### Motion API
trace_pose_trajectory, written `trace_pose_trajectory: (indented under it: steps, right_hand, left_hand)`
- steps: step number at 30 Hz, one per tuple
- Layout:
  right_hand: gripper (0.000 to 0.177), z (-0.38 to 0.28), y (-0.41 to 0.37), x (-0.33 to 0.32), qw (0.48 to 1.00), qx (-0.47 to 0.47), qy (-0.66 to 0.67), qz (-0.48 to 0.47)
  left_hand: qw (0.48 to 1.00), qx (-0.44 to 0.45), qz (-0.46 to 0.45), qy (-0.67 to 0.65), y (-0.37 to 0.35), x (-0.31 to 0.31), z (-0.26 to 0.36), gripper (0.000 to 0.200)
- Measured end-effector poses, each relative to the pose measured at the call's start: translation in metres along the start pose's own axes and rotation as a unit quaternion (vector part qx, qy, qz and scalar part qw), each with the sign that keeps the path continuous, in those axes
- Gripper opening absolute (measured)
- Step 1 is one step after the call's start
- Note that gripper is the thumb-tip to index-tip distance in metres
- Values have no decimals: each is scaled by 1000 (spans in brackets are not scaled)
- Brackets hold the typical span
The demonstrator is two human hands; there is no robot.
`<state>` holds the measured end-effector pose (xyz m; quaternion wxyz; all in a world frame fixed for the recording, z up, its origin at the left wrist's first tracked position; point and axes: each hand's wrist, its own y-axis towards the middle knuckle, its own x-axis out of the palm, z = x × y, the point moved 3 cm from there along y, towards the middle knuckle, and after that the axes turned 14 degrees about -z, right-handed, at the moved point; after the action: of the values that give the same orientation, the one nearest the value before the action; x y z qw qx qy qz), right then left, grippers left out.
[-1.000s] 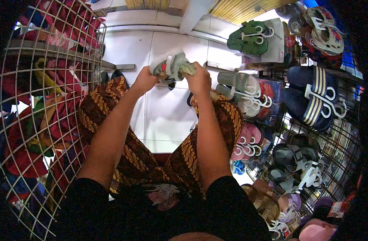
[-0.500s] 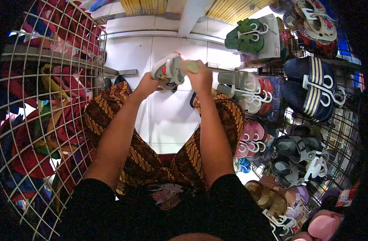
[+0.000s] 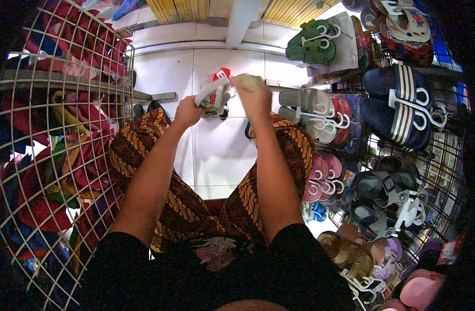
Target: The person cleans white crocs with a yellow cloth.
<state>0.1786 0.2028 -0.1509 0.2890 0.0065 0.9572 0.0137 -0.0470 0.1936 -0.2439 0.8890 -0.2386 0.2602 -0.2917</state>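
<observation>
My left hand (image 3: 188, 111) is closed around the edge of a grey-and-white sandal (image 3: 215, 97), held tilted above the floor between my knees. My right hand (image 3: 256, 99) is closed on a pale yellow-green pad (image 3: 249, 82); its exact kind is hard to make out. That hand is just to the right of the sandal, with a small gap between them. Beyond the sandal a red item with a white hanger (image 3: 220, 74) lies low, partly covered by it. Another dark-and-grey piece shows under the sandal, mostly hidden.
On my left stands a wire mesh rack (image 3: 66, 129) with dark red cloth behind it. To my right, sandals on white hangers fill a black rack, among them green sandals (image 3: 312, 44), navy striped slides (image 3: 400, 106) and pink sandals (image 3: 323, 179). White floor tiles (image 3: 217, 150) lie between my legs.
The sandal has turned and dropped slightly, uncovering more of the red item behind it. My right hand with the pad has shifted a little; both hands keep their hold.
</observation>
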Motion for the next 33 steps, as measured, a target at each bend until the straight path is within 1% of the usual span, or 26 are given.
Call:
trace_pose_trajectory:
  steps: [2,3,6,7,9,10,11,12,14,15,16,17,18,19,21,22,24,27,28,30,32,33]
  right_hand:
    - [55,-25,-9,14,983,99,-36,-153]
    - [60,-36,-11,15,970,125,-103,-182]
    - [61,-22,-9,1,965,217,-97,-105]
    - [62,-17,-4,-6,956,252,-118,-89]
    - [62,-15,-7,-10,962,249,-86,-72]
    - [63,-16,-8,-10,964,248,-69,-64]
    - [63,-18,-9,-4,967,229,-53,-95]
    - [64,-22,-8,-4,965,235,-64,-99]
    - [65,-30,-8,-7,959,247,-88,-109]
    - [68,-25,-7,-8,956,275,-48,-86]
    - [65,-23,-6,-9,957,283,-41,-56]
    - [61,-20,-5,-11,956,289,-33,-26]
    - [58,-19,-4,-13,955,295,-25,5]
    - [57,-20,-3,-14,958,286,13,-9]
    - [56,-8,-2,-12,948,315,45,-13]
    - [55,-2,-2,-10,942,330,60,-16]
    - [53,2,-3,-8,943,325,69,-5]
    - [51,-1,-3,-8,938,331,107,-5]
    - [51,-3,-3,-8,934,335,123,-8]
    - [49,-1,-3,-7,938,329,111,-12]
    - [48,-3,-4,-7,940,320,113,-24]
    - [48,-21,-5,-13,941,315,121,-34]
  left_hand:
    - [990,-27,8,135,-17,-3,27,34]
    - [987,-1,15,160,-22,0,34,32]
    - [987,97,34,126,-16,7,28,33]
    - [987,104,34,115,-14,8,26,34]
    - [987,119,33,100,-12,5,27,36]
    - [990,105,20,93,-14,3,29,37]
    - [992,90,7,85,-17,3,29,38]
    - [994,76,-6,76,-17,4,28,39]
    - [995,80,-15,54,-11,3,21,37]
    - [996,82,-19,42,-9,5,17,36]
    - [994,61,-38,-80,-16,6,26,34]
    - [977,40,-56,-201,-23,7,37,32]
    - [945,19,-73,-319,-28,8,44,30]
    - [932,23,-83,-351,-26,7,43,29]
    - [904,31,-104,-414,-23,2,46,28]
    - [903,28,-107,-415,-25,2,48,28]
    - [902,22,-112,-417,-30,3,53,29]
    - [910,67,-117,-392,-24,3,43,30]
    - [907,74,-114,-399,-23,3,42,30]
    - [900,89,-109,-412,-22,2,44,32]
    - [889,79,-88,-443,-23,3,49,32]
    - [882,74,-77,-459,-23,3,49,33]
